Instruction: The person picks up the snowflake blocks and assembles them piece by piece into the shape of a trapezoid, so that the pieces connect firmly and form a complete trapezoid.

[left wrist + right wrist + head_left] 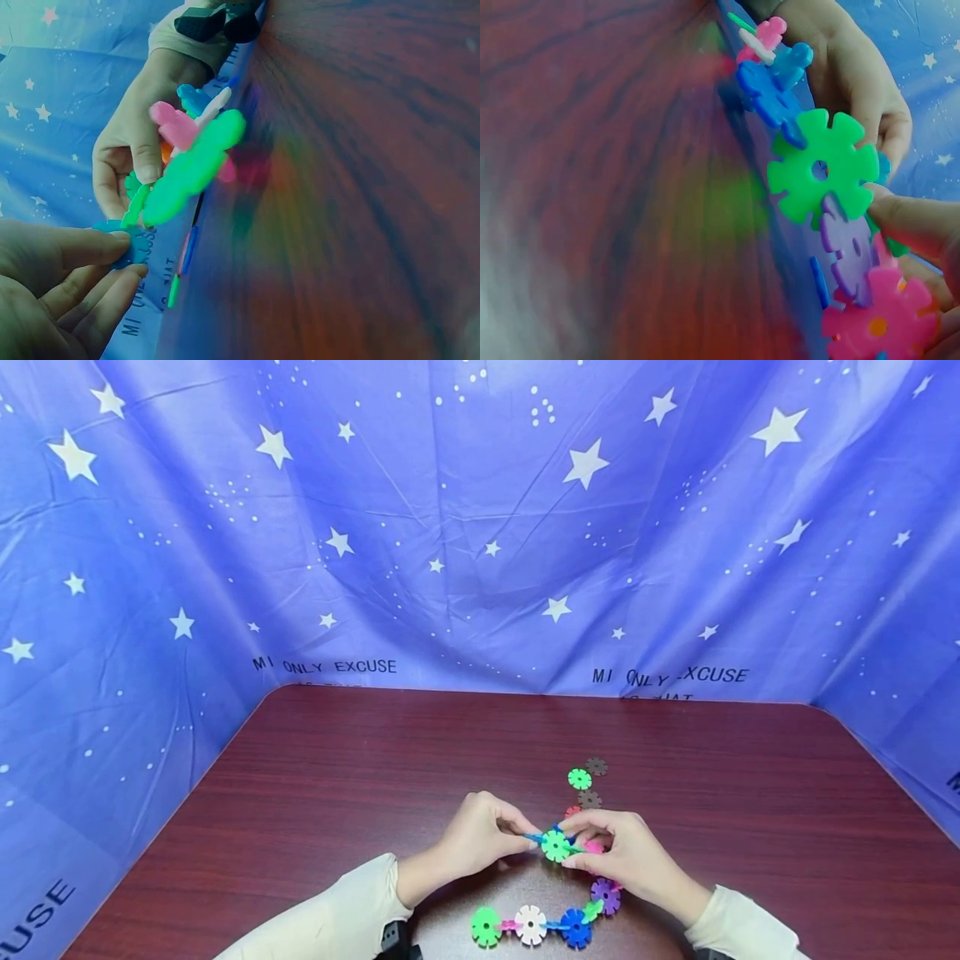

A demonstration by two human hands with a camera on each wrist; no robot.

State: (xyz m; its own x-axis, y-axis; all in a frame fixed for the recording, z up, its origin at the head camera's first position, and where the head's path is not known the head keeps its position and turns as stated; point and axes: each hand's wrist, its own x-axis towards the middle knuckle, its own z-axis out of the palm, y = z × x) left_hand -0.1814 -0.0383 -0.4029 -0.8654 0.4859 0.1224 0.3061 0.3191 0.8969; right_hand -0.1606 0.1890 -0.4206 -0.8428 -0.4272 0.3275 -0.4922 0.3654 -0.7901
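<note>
My left hand (474,841) pinches a blue notched disc (129,246) between thumb and fingers. Facing the camera between both hands is a green notched disc (556,845). My right hand (636,857) grips the end of a chain of interlocked plastic snowflake discs by a green piece, thumb in front. The chain curves from a pink disc (881,319) beneath the right hand through a purple disc (605,896), then a blue disc (576,928) and a white disc (530,925), to a green end disc (486,927). Fingers hide part of the join.
Behind the hands, loose discs lie on the dark red wooden table (360,760): a bright green one (579,778), two brown ones, a red one (573,812), and blue partly covered by the right hand. A blue star-patterned curtain (465,527) encloses the table's back and sides.
</note>
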